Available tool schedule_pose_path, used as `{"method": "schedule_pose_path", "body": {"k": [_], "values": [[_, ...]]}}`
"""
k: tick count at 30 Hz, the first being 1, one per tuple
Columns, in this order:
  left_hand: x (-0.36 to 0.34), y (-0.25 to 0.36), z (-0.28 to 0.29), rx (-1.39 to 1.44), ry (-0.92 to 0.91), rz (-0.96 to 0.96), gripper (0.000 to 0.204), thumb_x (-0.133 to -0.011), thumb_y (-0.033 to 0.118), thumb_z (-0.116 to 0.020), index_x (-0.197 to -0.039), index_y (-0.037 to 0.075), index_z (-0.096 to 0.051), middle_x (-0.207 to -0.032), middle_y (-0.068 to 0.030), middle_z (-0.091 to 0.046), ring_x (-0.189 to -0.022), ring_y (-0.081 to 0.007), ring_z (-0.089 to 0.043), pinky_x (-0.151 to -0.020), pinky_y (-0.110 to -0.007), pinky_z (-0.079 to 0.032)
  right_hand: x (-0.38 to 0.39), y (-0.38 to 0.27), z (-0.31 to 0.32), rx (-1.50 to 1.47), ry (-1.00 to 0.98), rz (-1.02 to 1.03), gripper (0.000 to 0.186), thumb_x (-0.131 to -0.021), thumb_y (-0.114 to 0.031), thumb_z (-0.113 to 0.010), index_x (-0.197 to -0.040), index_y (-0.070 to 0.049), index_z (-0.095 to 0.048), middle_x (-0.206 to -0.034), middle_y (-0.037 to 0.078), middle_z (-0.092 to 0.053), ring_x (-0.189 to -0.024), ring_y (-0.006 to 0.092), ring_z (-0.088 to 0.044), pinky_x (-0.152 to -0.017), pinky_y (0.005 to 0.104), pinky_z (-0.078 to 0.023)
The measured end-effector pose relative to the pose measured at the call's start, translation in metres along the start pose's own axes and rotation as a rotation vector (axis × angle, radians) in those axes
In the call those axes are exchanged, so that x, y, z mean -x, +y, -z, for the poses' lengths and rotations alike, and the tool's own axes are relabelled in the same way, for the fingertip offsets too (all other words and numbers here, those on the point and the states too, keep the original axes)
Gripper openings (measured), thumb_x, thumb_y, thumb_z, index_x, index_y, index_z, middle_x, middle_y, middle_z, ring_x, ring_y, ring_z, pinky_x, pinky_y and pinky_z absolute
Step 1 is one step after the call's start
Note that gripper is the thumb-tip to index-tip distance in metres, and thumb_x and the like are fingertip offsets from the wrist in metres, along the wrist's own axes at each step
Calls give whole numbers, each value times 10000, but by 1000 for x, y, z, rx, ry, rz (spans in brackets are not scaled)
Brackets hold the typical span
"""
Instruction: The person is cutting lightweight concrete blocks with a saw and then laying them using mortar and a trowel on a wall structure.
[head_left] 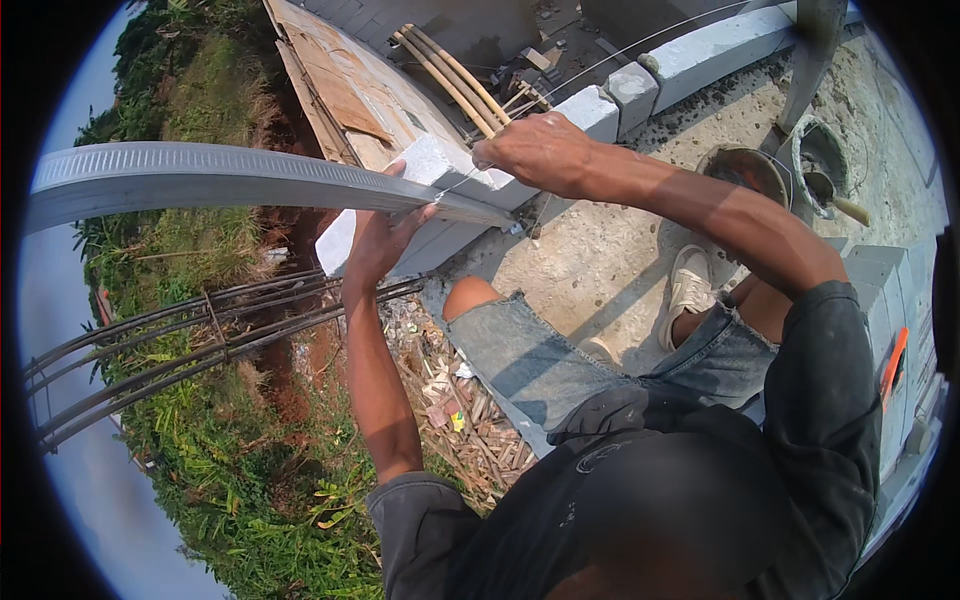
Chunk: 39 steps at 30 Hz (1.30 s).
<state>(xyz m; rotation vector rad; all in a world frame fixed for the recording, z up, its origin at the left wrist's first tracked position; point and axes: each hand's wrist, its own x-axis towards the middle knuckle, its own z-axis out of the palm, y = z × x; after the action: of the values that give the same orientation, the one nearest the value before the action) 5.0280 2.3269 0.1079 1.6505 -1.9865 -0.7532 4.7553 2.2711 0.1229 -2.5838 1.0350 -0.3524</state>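
Observation:
A long ribbed light-grey metal channel (230, 182) runs from the far left to the corner of a white block wall (415, 245). My left hand (380, 235) is closed around the channel near its wall end, thumb above and fingers on the near side. Just right of it, my right hand (545, 155) makes a fist at the top of the blocks. A thin line (458, 184) stretches between the two hands, its end pinched in the right fingers. How the line meets the channel is too small to tell.
Reinforcing bars (215, 335) jut out left over a drop with plants and rubble (480, 420). Bamboo poles (455, 80) lean beyond the wall. At right are a bucket (745, 172), a mortar-crusted container (822, 155) with a trowel (850, 209), an upright metal post (808, 75) and stacked blocks (880, 275) with an orange-handled tool (893, 368).

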Motion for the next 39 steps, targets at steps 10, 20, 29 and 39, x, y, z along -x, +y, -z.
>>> {"method": "schedule_pose_path", "body": {"k": [10, 20, 29, 39], "values": [[10, -5, 0, -277, 113, -193, 598, -833, 181, -779, -1353, 68, -505, -1246, -190, -581, -1126, -346, -562, -973, -453, -433, -72, 54, 80, -437, -655, 67, 427, -976, -448, -568, -1057, -41, -670, -587, -61, -429, -489, 96, -424, -451, 278, -372], [12, 0, 2, -324, 171, -177, 590, -821, 190, -778, -1339, 67, -524, -1242, -167, -589, -1158, -338, -538, -1025, -443, -385, -103, 69, 86, -774, -595, -194, 341, -1005, -377, -557, -1071, -62, -671, -569, -108, -344, -457, 23, -276, -388, 227, -218], [5, 13, 48, 779, -154, 132, 895, -781, 49, -708, -1506, -38, -190, -1372, -216, -540, -1299, -264, -489, -1123, -375, -334, -220, 1, 52, -135, -341, 275, 319, -929, -271, -565, -1112, -41, -689, -976, 137, -684, -892, 281, -600, -827, 410, -470], [-24, -27, 38, 1525, 86, 98, 527, -949, 166, -625, -1418, 91, -397, -1301, -158, -582, -1212, -297, -571, -1076, -512, -428, -285, -81, 17, -109, -439, 399, 295, -868, -240, -627, -1054, -26, -709, -829, 135, -681, -773, 280, -647, -707, 398, -517]]}}
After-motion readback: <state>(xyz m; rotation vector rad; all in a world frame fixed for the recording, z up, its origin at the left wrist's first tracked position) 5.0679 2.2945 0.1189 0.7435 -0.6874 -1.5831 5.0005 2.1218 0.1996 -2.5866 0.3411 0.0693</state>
